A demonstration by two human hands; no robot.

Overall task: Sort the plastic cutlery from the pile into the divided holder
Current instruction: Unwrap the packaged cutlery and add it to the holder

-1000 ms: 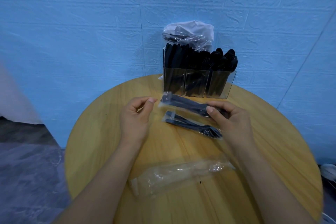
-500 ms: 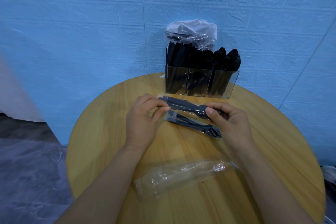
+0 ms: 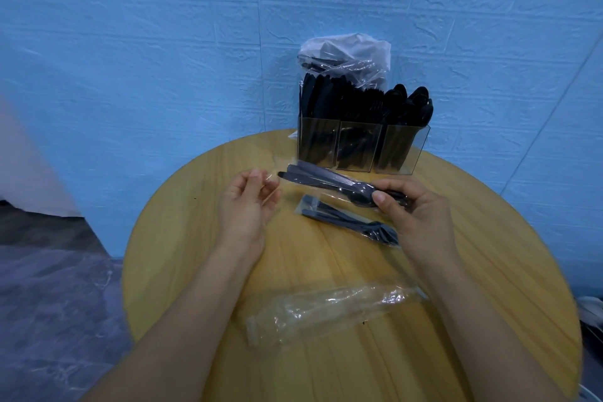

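Cutlery packet is held just above the round table, near the full divided holder. Right hand grips the spoon end; left hand pinches the clear wrap's open flap. Peeling steadily along the handles should free the pieces without scattering them.

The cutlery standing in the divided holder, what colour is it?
Black cutlery, head view.
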